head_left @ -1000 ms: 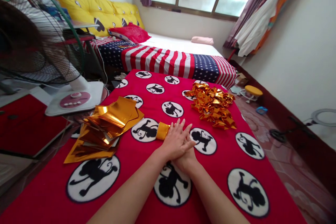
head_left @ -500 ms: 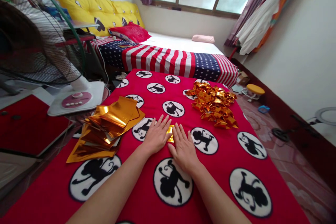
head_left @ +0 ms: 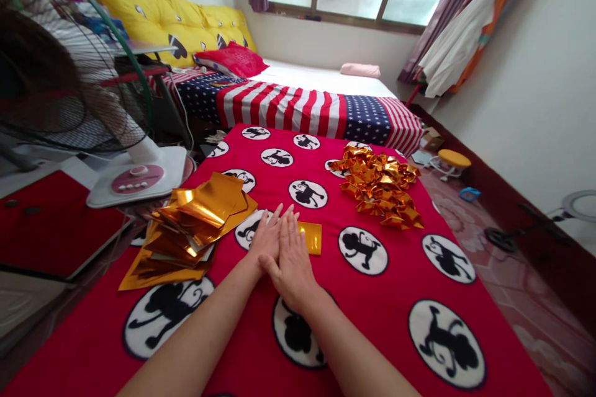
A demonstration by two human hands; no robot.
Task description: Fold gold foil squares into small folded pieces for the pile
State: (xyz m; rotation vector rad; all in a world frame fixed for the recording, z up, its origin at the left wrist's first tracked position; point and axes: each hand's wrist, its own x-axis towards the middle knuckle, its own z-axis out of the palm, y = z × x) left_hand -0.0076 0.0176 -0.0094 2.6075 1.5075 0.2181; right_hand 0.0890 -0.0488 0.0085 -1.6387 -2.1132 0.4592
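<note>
A small folded piece of gold foil paper [head_left: 313, 239] lies flat on the red cloth [head_left: 372, 316] in front of me. My right hand [head_left: 294, 263] rests flat over its left part, fingers stretched forward, with its edge against my left hand. My left hand [head_left: 265, 242] also lies flat with fingers out, partly covered by the right one; whether it touches the foil is hidden. To the left sits a loose stack of gold foil sheets [head_left: 205, 205]. A heap of folded gold foil pieces [head_left: 379, 183] lies at the far right of the cloth.
A fan [head_left: 135, 180] stands close on the left, beside a red board [head_left: 51, 223]. Beyond the cloth is a bed [head_left: 298, 108] with a red pillow [head_left: 233, 61]. On the floor at right are a yellow stool [head_left: 454, 159] and a ring-light stand [head_left: 500, 239].
My right hand has slid left across the foil paper and now meets my left hand, uncovering the foil's right part. The left hand has shifted slightly left.
</note>
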